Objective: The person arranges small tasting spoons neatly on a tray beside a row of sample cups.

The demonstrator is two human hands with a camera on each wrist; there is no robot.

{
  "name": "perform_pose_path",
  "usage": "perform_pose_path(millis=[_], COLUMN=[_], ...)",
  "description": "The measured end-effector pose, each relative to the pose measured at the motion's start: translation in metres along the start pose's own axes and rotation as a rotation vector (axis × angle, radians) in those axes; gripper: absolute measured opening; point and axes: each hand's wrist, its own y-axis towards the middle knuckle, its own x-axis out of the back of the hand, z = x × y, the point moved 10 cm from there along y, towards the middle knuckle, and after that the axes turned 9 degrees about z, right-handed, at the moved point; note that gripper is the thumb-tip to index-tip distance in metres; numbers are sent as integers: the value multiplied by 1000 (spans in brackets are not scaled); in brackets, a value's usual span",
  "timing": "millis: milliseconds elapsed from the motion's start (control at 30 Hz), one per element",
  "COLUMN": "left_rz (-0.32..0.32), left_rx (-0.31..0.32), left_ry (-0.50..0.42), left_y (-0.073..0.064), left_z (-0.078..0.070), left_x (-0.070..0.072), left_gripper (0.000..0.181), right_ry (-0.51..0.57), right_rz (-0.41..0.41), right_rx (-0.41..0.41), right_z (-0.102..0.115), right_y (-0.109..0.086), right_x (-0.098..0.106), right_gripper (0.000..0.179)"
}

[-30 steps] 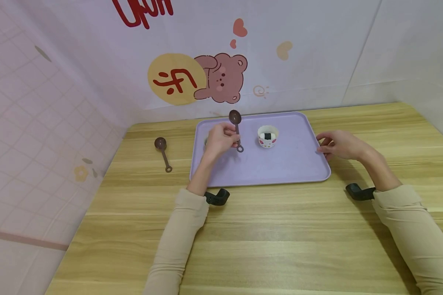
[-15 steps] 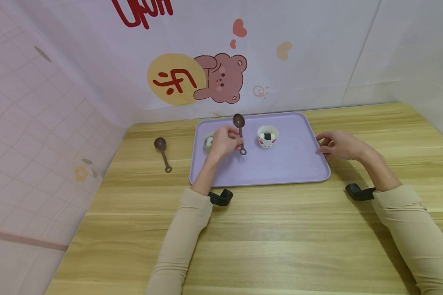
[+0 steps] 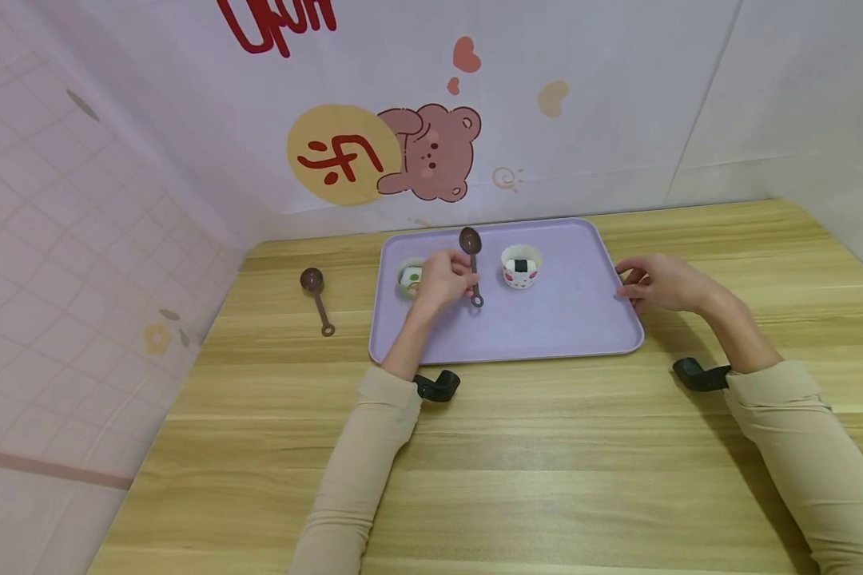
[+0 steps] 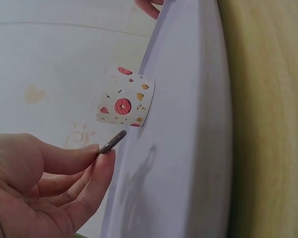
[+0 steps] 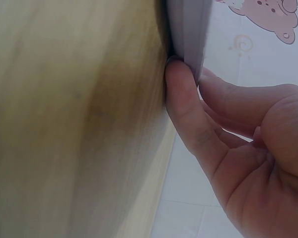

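Observation:
My left hand (image 3: pixel 443 279) pinches a brown measuring spoon (image 3: pixel 474 265) by its handle, bowl end toward the wall. In the left wrist view thumb and fingertips meet on the handle, and its shadow falls on the lilac tray (image 3: pixel 546 331) below. Just right of the spoon stands a patterned paper cup (image 3: pixel 521 275) with a white-and-black piece inside. Another cup (image 3: pixel 407 281), holding a white piece with green, sits left of my hand, partly covered by it. At the tray's right edge my right hand (image 3: pixel 665 283) grips the rim, thumb above and fingers under it.
A second brown measuring spoon (image 3: pixel 317 297) lies on the wooden table (image 3: pixel 518 471), left of the tray. A white printed wall covering (image 3: pixel 618 152) rises behind the table's back edge, and another wall stands at the left.
My left hand has moved slightly right and toward me with the spoon, uncovering more of the left cup. The right hand has stayed on the tray's rim.

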Motion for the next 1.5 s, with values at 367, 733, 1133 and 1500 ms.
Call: perform_pose_path(millis=[367,733,1133,1500], left_rz=[4,9,0,-4], left_rx=[40,65,99,122], left_ry=[62,103,156,160], left_y=[2,5,4,3], left_z=[7,12,16,19], left_x=[-5,-9,-8,-6], left_gripper=[23,23,22,15], right_ry=[-3,12,-7,-14], right_rz=[-3,-2,-1,-7], right_rx=[6,11,-3,-2], right_z=[3,2,0,1], right_y=[-1,-1,1,0], right_x=[1,0,1,0], right_gripper=[42,40,43,42])
